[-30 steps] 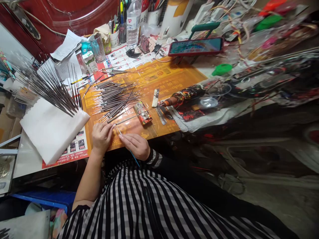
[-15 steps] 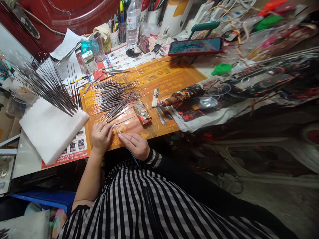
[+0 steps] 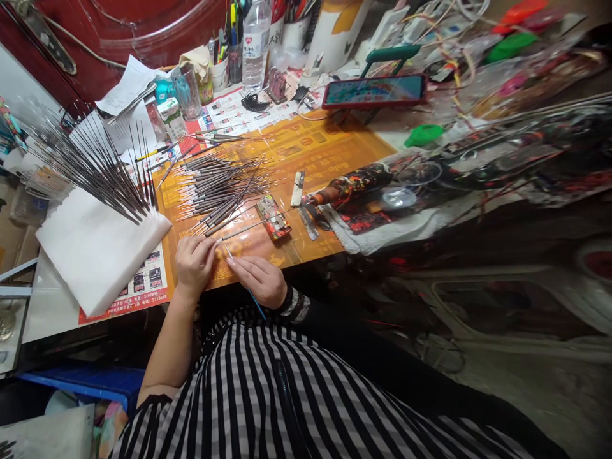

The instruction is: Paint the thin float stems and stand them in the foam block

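Note:
My left hand (image 3: 194, 261) rests at the table's near edge, its thumb and fingers pinched on the near end of a thin grey rod (image 3: 245, 229). The rod's far end lies across a paint-stained block (image 3: 268, 209). Between the fingers of my right hand (image 3: 262, 280) is a slim blue-handled tool (image 3: 257, 303) with a pale front part. Its tip points at the rod end beside my left fingertips; whether they touch is too small to tell. Beyond my hands lies a pile of similar thin rods (image 3: 215, 185) with pale tips.
Many dark rods (image 3: 112, 178) stand in a white foam block (image 3: 95, 248) on the left. A phone (image 3: 375, 91) leans on a stand at the back, near a water bottle (image 3: 254, 51). To the right lie a paint-stained handle (image 3: 358, 182) and a white cloth (image 3: 368, 239).

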`<control>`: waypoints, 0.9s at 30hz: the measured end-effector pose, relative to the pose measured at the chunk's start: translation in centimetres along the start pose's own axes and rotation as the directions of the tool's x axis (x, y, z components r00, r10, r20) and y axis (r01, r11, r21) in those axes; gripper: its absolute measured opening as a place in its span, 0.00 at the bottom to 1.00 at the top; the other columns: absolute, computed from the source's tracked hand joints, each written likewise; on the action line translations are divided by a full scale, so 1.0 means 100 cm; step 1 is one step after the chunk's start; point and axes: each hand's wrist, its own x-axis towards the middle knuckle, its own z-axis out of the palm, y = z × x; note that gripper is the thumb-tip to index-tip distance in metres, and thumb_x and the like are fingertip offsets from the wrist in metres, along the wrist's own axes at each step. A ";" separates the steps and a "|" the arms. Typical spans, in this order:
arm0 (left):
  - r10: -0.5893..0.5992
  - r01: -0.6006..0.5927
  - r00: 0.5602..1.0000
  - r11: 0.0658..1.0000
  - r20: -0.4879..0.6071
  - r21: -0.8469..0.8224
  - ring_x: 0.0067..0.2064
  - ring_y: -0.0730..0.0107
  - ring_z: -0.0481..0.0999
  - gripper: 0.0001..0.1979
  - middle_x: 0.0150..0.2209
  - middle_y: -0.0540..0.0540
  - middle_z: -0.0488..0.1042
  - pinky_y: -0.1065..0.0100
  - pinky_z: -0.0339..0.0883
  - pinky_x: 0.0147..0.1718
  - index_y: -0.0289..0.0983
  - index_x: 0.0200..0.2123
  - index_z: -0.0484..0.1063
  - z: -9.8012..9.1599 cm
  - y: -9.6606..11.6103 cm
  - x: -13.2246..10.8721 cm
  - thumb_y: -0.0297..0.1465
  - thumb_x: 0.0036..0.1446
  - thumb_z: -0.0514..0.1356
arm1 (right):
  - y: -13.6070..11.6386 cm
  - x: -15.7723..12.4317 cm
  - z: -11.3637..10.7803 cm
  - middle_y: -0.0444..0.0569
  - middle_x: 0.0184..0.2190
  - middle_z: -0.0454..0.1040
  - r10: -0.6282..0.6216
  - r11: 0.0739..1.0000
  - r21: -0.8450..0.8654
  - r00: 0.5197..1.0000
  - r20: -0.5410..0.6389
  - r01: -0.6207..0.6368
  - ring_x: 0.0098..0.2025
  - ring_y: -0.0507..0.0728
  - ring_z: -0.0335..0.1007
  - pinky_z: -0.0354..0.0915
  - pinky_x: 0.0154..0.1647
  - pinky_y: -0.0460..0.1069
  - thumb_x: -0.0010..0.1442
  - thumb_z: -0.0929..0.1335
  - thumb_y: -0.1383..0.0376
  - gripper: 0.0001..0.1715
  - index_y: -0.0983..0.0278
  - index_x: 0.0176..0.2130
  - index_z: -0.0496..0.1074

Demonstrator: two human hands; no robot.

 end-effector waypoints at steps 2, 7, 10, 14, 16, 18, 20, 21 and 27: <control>0.003 -0.003 1.000 1.000 -0.004 -0.004 0.39 0.66 0.73 0.08 0.37 0.45 0.78 0.63 0.66 0.43 0.39 0.40 0.78 0.000 0.000 0.000 0.33 0.67 0.59 | 0.001 -0.001 0.001 0.60 0.51 0.79 -0.009 1.000 0.020 1.000 -0.017 0.009 0.55 0.62 0.75 0.76 0.53 0.56 0.66 0.66 0.76 0.30 0.69 0.66 0.64; -0.045 0.045 0.998 0.999 0.031 0.013 0.39 0.65 0.73 0.10 0.36 0.45 0.78 0.62 0.66 0.43 0.40 0.39 0.79 0.002 -0.002 -0.001 0.35 0.68 0.58 | 0.003 -0.004 0.002 0.57 0.47 0.81 -0.025 0.999 0.041 0.999 -0.042 0.027 0.51 0.60 0.78 0.77 0.50 0.55 0.67 0.66 0.74 0.30 0.67 0.66 0.63; -0.054 0.053 0.998 0.997 0.026 0.047 0.39 0.65 0.73 0.11 0.36 0.45 0.78 0.61 0.66 0.43 0.41 0.39 0.79 0.003 -0.001 -0.003 0.35 0.68 0.57 | 0.003 -0.005 -0.001 0.58 0.46 0.81 -0.044 0.997 0.068 0.998 -0.053 0.047 0.50 0.61 0.79 0.78 0.49 0.55 0.66 0.66 0.74 0.32 0.67 0.67 0.62; -0.080 0.079 0.997 0.995 0.006 0.060 0.40 0.64 0.73 0.11 0.37 0.43 0.77 0.61 0.67 0.44 0.40 0.39 0.78 -0.004 0.000 -0.003 0.34 0.69 0.55 | 0.003 -0.006 -0.006 0.57 0.44 0.82 -0.057 0.994 0.095 0.997 -0.044 0.061 0.48 0.60 0.79 0.78 0.48 0.55 0.65 0.66 0.74 0.32 0.67 0.67 0.62; -0.124 0.124 0.992 0.990 -0.012 0.074 0.41 0.65 0.74 0.12 0.38 0.43 0.76 0.61 0.67 0.44 0.39 0.40 0.77 -0.012 -0.003 -0.001 0.34 0.69 0.54 | 0.003 -0.007 -0.007 0.56 0.45 0.82 -0.055 0.991 0.118 0.998 -0.035 0.058 0.47 0.60 0.80 0.78 0.48 0.54 0.66 0.66 0.74 0.31 0.65 0.66 0.64; -0.160 0.165 0.985 0.982 -0.058 0.095 0.42 0.65 0.74 0.12 0.38 0.43 0.75 0.62 0.68 0.45 0.39 0.41 0.76 -0.023 -0.010 0.002 0.34 0.70 0.53 | 0.004 -0.007 -0.007 0.55 0.45 0.82 -0.059 0.990 0.128 0.998 -0.038 0.063 0.46 0.59 0.80 0.79 0.47 0.54 0.66 0.66 0.73 0.31 0.64 0.66 0.65; -0.179 0.192 0.977 0.975 -0.115 0.112 0.43 0.66 0.75 0.12 0.39 0.43 0.75 0.63 0.69 0.46 0.39 0.42 0.75 -0.033 -0.022 0.006 0.34 0.70 0.52 | 0.003 -0.006 -0.007 0.55 0.45 0.82 -0.067 0.990 0.120 0.997 -0.049 0.073 0.46 0.59 0.80 0.79 0.47 0.54 0.66 0.66 0.74 0.31 0.64 0.66 0.65; -0.185 0.202 0.972 0.972 -0.141 0.118 0.43 0.66 0.75 0.12 0.39 0.43 0.75 0.64 0.69 0.46 0.39 0.42 0.75 -0.038 -0.029 0.008 0.34 0.70 0.52 | 0.003 -0.005 -0.006 0.55 0.45 0.82 -0.072 0.990 0.114 0.996 -0.056 0.078 0.46 0.59 0.80 0.78 0.46 0.54 0.65 0.66 0.74 0.31 0.64 0.66 0.65; -0.286 0.334 0.930 0.920 -0.230 0.206 0.37 0.67 0.79 0.11 0.36 0.44 0.79 0.66 0.69 0.38 0.38 0.39 0.76 -0.047 -0.068 0.016 0.35 0.68 0.55 | 0.002 -0.004 -0.005 0.54 0.44 0.82 -0.072 0.991 0.111 0.994 -0.079 0.081 0.45 0.59 0.80 0.78 0.46 0.53 0.65 0.67 0.74 0.30 0.65 0.64 0.67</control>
